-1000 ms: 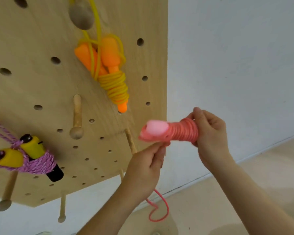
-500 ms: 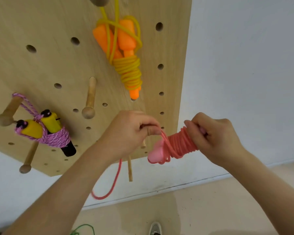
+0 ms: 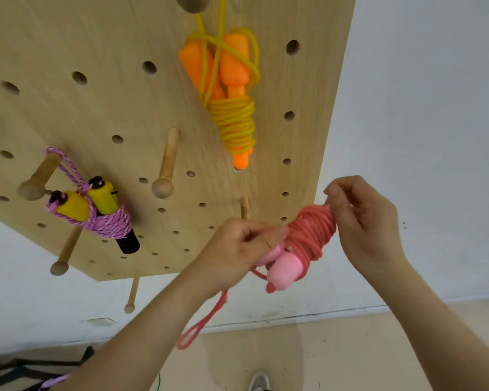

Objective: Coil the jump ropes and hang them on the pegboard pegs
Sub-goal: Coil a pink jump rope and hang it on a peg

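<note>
One rope (image 3: 311, 235) in left hand (image 3: 232, 249), right hand (image 3: 370, 221)

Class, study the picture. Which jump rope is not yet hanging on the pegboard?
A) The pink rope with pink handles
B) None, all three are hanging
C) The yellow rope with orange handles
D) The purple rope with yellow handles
A: the pink jump rope is gripped between the left hand and right hand, in front of the board, while the yellow rope and purple rope hang on the pegboard.
</note>
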{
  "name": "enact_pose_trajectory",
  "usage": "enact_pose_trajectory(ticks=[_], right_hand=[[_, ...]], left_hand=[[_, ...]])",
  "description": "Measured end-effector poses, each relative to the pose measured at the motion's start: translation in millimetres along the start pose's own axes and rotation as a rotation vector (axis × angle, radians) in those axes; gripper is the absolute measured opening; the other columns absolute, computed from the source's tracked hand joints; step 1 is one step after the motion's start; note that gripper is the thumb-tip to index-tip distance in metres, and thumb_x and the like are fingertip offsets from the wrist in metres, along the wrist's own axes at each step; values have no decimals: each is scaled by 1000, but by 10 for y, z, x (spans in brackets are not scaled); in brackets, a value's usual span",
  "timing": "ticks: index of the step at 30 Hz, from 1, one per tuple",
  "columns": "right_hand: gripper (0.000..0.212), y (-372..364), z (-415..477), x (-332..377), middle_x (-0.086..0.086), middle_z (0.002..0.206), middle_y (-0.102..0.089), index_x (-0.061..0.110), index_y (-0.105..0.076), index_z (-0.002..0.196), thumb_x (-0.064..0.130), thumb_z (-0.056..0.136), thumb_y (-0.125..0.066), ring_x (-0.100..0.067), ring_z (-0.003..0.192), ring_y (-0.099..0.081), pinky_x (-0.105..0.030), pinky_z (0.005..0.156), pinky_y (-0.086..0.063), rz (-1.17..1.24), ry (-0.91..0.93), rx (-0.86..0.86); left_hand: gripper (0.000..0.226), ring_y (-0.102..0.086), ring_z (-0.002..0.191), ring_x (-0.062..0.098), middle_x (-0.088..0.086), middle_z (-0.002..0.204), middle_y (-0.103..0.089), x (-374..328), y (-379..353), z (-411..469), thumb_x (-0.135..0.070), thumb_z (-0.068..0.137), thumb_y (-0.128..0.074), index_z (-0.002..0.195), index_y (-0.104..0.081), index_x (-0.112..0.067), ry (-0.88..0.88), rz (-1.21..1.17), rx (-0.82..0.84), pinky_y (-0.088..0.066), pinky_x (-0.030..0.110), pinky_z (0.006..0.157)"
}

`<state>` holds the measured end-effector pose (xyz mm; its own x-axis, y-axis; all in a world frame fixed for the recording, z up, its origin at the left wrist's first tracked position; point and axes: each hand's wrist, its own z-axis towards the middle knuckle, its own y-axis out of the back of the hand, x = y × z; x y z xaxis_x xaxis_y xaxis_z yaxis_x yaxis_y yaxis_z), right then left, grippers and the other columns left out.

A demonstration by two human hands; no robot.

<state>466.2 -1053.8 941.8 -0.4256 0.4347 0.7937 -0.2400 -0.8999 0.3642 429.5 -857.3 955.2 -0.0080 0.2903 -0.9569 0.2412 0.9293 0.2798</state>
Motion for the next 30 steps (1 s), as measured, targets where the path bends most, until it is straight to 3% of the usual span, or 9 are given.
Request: enact_pose_trajectory(ticks=[3,5,7,10,14,18,24,28,30], right_hand=[[37,72,-87,115,5,125,-52,29,-53,122,45,89,-52,-6,97,-56,-36,92,-46,-418,210,337],[42,63,-139,282,10,134,-48,34,-48,128,43,88,-43,-4,116,-51,-48,107,-35,-592,385,634],[40,97,-93,413,21,135,-45,39,-43,132,40,93,-39,4,126,-41,-48,117,-19,-659,337,933],[54,173,-74,403,24,138,-36,40,-32,137,44,88,-54,5,129,-32,-38,119,-8,-641,244,1130],[95,-38,-297,274,0,140,-51,12,-38,142,49,64,-79,-19,135,-44,-54,106,-33,-736,480,703],[66,-161,-285,123,1,111,-67,13,-43,137,46,84,-66,-20,113,-61,-51,102,-36,-556,703,388],[52,-80,-184,73,-2,100,-67,13,-47,126,44,88,-62,-20,90,-60,-35,100,-40,-330,700,396],[41,-47,-156,53,3,99,-67,16,-55,115,33,80,-66,-11,88,-55,-15,87,-37,-206,540,381],[38,-27,-170,67,13,98,-66,21,-56,113,34,78,-62,-3,85,-54,-7,82,-35,-157,423,383]], left_hand=[[52,-50,51,8,-2,58,-59,86,-49,-124,-67,82,-39,75,-65,-22,-284,747,-16,-34,22,49],[56,-53,48,12,-5,56,-59,117,-61,-163,-67,83,-29,74,-63,-23,-401,1059,22,-32,24,44],[62,-51,45,14,-4,55,-58,162,-74,-179,-68,86,-24,72,-63,-22,-435,1157,49,-30,24,42],[58,-49,52,13,-4,61,-60,122,41,-156,-70,83,-28,76,-62,-24,-278,916,35,-31,29,51],[53,-58,57,7,-5,64,-67,17,105,-129,-63,85,-53,79,-72,-14,-69,357,-28,-45,28,57],[49,-59,57,12,6,64,-66,-76,71,-122,-55,82,-58,72,-73,-10,163,-59,-15,-44,24,54],[34,-31,37,9,3,47,-40,-72,66,-66,-24,92,-59,60,-62,-12,370,-398,-32,-13,21,40],[28,-35,40,8,15,69,-51,-96,5,-59,3,91,-51,82,-69,-17,216,-331,-151,-21,18,38],[27,-36,44,10,11,61,-52,-78,-25,-67,3,90,-53,84,-71,-16,115,-215,-185,-25,18,42]])
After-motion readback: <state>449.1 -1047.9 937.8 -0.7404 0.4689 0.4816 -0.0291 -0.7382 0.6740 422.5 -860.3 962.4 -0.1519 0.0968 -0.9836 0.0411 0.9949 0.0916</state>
